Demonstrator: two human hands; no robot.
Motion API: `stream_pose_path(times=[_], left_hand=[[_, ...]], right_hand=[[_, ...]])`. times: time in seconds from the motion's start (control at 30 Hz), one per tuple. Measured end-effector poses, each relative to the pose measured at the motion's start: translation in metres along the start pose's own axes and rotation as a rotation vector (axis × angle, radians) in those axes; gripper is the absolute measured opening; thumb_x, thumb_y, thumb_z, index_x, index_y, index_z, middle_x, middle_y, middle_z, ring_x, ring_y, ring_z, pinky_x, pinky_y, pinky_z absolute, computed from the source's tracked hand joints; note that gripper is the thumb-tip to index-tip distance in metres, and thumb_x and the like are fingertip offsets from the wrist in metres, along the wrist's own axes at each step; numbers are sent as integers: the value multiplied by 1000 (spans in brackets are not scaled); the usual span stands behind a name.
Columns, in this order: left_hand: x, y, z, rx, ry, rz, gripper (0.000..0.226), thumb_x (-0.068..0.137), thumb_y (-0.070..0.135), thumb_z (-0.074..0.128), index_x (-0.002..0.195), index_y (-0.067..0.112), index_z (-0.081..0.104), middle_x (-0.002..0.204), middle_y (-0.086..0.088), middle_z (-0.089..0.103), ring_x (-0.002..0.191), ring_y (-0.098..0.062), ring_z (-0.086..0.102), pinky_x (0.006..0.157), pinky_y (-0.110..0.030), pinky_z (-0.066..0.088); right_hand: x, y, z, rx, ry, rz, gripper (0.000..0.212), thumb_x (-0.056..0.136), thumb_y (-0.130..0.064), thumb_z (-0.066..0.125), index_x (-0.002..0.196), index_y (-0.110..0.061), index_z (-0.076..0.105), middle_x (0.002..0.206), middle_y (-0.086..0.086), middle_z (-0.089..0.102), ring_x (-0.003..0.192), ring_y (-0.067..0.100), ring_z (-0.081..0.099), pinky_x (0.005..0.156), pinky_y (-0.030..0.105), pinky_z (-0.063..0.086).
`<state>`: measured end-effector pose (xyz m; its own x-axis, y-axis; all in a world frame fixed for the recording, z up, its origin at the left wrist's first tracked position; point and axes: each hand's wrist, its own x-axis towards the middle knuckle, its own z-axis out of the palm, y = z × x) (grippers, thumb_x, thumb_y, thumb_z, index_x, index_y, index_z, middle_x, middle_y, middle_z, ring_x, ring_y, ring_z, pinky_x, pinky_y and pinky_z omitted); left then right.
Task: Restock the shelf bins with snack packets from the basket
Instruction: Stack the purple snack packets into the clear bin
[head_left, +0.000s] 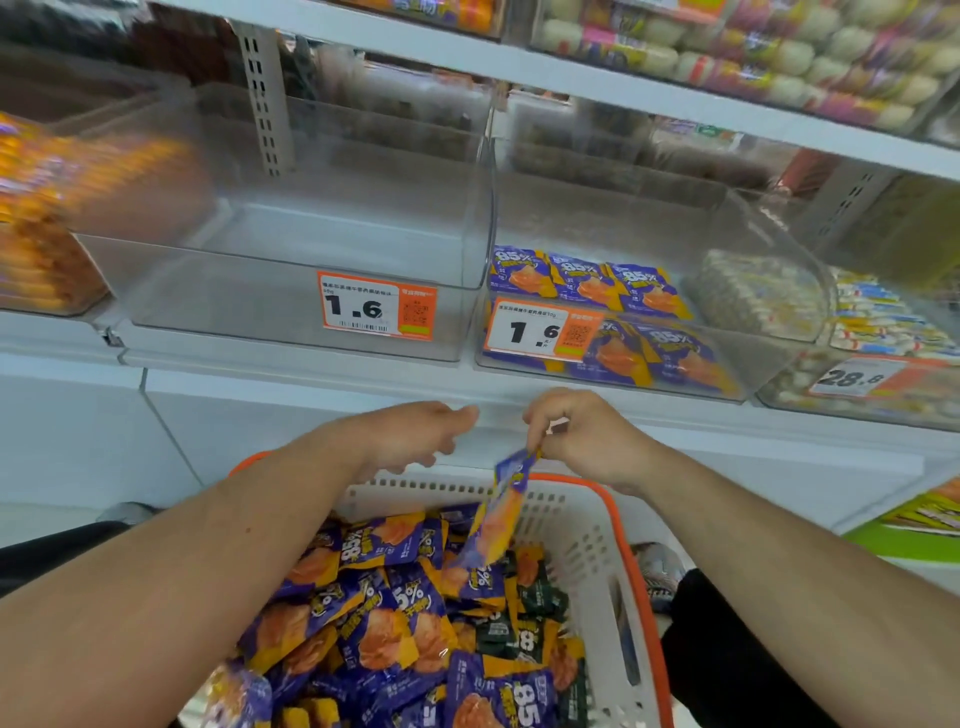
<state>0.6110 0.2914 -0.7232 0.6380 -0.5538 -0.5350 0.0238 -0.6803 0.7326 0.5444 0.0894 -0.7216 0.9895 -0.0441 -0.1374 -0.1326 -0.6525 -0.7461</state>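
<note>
Right hand (582, 436) pinches one purple-orange snack packet (498, 512) by its top edge, thumb and fingertips clamped on it. Packet hangs long axis near vertical, slightly tilted, over the far rim of the white basket (587, 540), bottom end brushing or just above the pile, can't tell which. Left hand (415, 436) holds nothing, fingers loosely extended toward the right hand, close but apart from the packet.

I read this as mid-transfer: one packet lifted, not yet placed. Basket is full of matching purple packets, with a few dark green ones along its right side.

Key relation: the matching bin (727, 374) sits up and slightly right of the right hand, on the shelf front edge, partly stocked with the same 85% packets (587, 280) lying in rows. Right hand is nearer to it. The empty bin (291, 317) is up-left, nearer the left hand; its tag differs, so I judge it is for another flavour.

Next move needs a lift over the bin's clear front wall and turning the packet flat.
</note>
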Motion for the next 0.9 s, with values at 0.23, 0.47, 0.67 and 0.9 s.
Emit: stream_pose_path(times=[0.23,0.47,0.67,0.9], left_hand=[[-5,7,1,-234,-161,52,26,92,32,64,117,30,58,116,2,70,109,-18,64,99,-41,48],[-6,17,-9,-544,-5,260,29,92,-4,58,116,13,60,100,-5,74,89,-19,71,75,-33,60],[-17,41,-22,-691,235,444,17,90,-5,58,101,8,59,87,-5,73,71,-15,70,58,-28,58],[-23,67,-24,-818,519,598,4,93,9,60,94,13,61,78,1,73,69,-13,70,65,-32,58]], right_hand=[[1,-14,-8,609,-5,11,54,83,27,43,53,-14,64,80,3,69,68,14,65,58,23,52],[-5,-35,-28,795,122,73,44,81,27,34,64,-7,57,57,3,63,55,15,60,50,23,50],[-17,-47,-28,714,250,-4,41,82,22,37,81,-12,62,84,9,68,71,25,61,63,33,50],[-26,-71,-24,677,302,-44,38,86,16,56,108,-16,56,90,5,72,60,23,65,51,29,47]])
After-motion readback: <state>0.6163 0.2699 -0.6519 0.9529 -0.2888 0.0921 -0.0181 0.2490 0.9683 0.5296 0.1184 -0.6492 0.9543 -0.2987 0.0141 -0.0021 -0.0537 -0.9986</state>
